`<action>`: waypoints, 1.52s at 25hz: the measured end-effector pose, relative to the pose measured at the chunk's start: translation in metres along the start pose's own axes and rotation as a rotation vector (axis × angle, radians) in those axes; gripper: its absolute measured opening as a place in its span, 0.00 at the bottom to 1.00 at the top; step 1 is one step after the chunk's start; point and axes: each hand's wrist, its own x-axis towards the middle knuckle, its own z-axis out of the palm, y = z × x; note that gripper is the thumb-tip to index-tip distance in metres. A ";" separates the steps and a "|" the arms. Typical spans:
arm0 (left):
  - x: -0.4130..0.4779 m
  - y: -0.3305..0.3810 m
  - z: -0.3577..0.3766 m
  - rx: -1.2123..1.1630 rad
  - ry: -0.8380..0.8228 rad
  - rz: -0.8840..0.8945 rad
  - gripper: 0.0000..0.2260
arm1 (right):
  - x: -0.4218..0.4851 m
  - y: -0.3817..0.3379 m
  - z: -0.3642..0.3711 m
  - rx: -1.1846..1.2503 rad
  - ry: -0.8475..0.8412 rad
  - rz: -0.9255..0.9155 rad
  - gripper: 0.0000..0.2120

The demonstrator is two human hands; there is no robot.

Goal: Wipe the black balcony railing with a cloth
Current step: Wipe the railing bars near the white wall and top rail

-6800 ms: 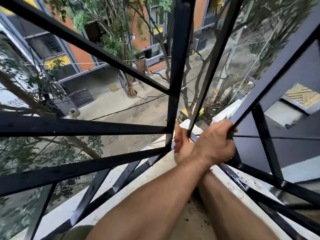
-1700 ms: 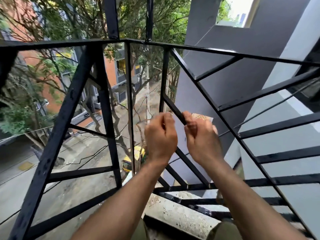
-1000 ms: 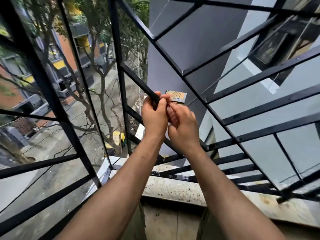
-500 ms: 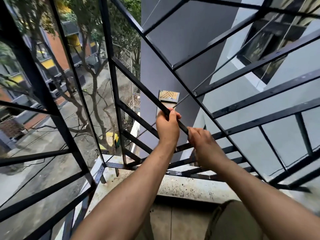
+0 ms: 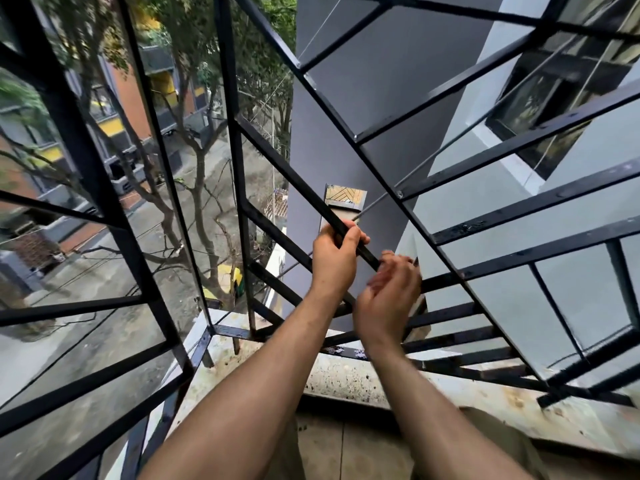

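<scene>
Right hand (image 5: 389, 299) has edged nearer the left hand, now blurred | left hand (image 5: 334, 259) still wrapped round a slanted bar (image 5: 291, 174) of the black railing (image 5: 90, 150) | right fingers curled by the bar's lower end, grasp unclear | railing stands on a stained ledge (image 5: 346, 375)
</scene>
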 end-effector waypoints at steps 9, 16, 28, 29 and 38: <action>-0.016 -0.017 -0.057 0.242 0.093 0.004 0.08 | 0.018 0.031 0.039 -1.049 -0.596 -0.313 0.16; -0.016 -0.033 -0.096 0.106 0.283 -0.120 0.03 | 0.032 0.041 0.018 -0.743 -0.765 -0.331 0.31; -0.006 -0.002 -0.110 -0.026 0.270 -0.120 0.08 | 0.052 -0.082 0.077 0.566 -0.601 0.428 0.10; -0.002 0.008 -0.113 0.032 0.353 -0.067 0.09 | 0.044 -0.103 0.079 0.641 -0.612 0.243 0.15; 0.028 0.025 -0.141 0.240 0.205 -0.095 0.18 | 0.035 -0.142 0.069 -0.153 -0.653 -0.133 0.06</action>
